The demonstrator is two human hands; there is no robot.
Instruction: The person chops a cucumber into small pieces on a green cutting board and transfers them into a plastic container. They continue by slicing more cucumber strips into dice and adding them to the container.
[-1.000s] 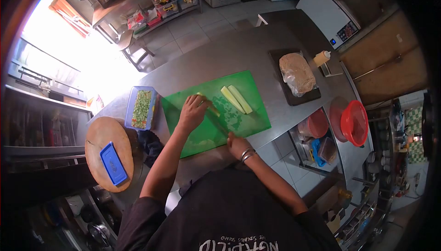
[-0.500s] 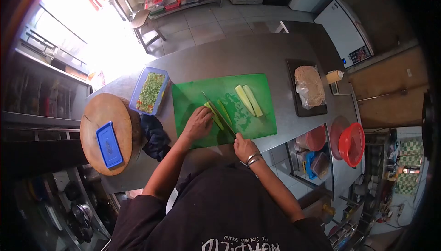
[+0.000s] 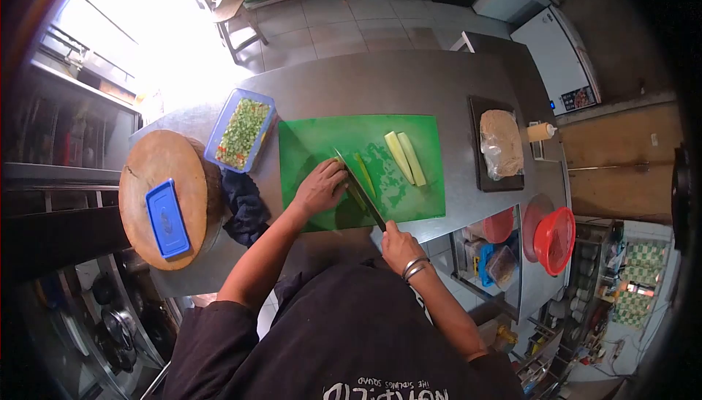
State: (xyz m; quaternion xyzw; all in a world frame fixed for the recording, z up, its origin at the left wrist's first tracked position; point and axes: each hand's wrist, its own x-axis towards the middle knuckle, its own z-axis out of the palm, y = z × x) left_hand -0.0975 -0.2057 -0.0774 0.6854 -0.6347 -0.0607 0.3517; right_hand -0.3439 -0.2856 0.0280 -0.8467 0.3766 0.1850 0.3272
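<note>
On the green cutting board, my left hand presses its bent fingers onto a cucumber piece, mostly hidden by the hand and blade. My right hand is closed around the handle of a knife. The blade slants up and left, right beside my left fingertips. Just right of the blade lies a thin cucumber strip. Two thicker cucumber lengths rest side by side farther right on the wet board.
A plastic container of diced vegetables stands left of the board, near a dark cloth. A blue lid lies on a round wooden block. To the right are a dark tray, a squeeze bottle and a red basket.
The knife has shifted left against my left fingers, covering more of the cucumber piece. The camera view has tilted slightly.
</note>
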